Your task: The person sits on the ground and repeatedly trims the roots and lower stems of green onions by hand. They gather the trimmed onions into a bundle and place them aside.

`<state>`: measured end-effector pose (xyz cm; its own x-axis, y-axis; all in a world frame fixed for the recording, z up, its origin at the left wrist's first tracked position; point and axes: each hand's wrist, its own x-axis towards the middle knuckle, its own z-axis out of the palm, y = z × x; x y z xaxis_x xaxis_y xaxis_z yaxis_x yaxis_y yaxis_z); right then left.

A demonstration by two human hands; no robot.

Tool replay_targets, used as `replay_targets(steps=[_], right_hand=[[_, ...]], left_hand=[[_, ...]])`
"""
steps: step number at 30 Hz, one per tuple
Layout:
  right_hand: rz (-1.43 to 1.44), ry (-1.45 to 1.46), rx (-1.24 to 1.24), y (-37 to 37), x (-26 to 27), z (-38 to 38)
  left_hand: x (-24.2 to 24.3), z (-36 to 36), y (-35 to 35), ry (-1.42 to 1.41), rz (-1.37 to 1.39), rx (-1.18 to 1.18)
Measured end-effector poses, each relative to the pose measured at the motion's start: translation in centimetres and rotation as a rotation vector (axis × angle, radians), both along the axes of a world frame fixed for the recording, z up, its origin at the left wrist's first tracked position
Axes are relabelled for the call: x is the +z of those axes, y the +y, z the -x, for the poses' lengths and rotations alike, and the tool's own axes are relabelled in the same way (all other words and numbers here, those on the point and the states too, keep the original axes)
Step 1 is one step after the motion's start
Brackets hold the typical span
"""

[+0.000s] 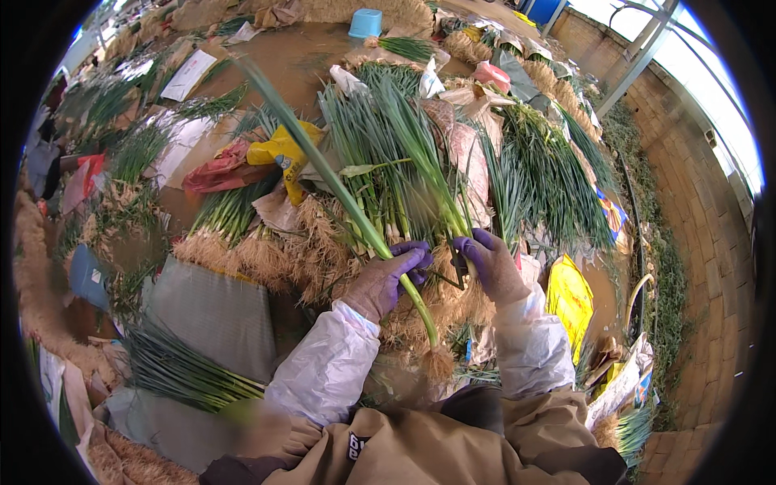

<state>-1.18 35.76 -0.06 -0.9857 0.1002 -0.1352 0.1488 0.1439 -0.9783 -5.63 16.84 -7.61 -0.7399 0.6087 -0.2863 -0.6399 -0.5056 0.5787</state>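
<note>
My left hand (388, 276), in a purple glove, grips one long green onion (339, 185) low on its stem. The onion slants across the view, leaf end to the upper left, its tan roots hanging near my lap. Close by, my right hand (491, 264), gloved the same way, is closed around the lower stems of other green onions (439, 182), whose leaves point away from me. A thin dark strip hangs beside those fingers; I cannot tell what it is. Behind both hands lies a dense heap of green onions (357, 145), roots toward me.
A grey sheet-covered block (209, 315) stands left, with more onions (188, 364) beside it. Yellow bags (570, 300), a red bag (224, 170) and a light blue stool (365, 23) are scattered about. A brick wall (697, 254) runs along the right. Another person's arm shows at far left.
</note>
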Motion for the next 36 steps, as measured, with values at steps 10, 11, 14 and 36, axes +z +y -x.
replay_targets(steps=[10, 11, 14, 36], right_hand=[[-0.092, 0.027, 0.035, -1.2, -3.8, -1.4], [0.023, 0.044, 0.018, -1.7, -3.7, -0.6], [-0.083, -0.089, 0.146, -3.1, -1.4, 1.2], [-1.290, -0.172, -0.662, 15.8, -1.4, -28.8]], left_hand=[[-1.6, -0.8, 1.0, -0.023, -0.188, -0.001], [-0.9, -1.1, 1.1, -0.032, -0.171, -0.003], [-3.5, -1.0, 1.4, 0.173, -0.128, -0.095], [-2.4, -1.6, 2.9, -0.051, 0.232, 0.129]])
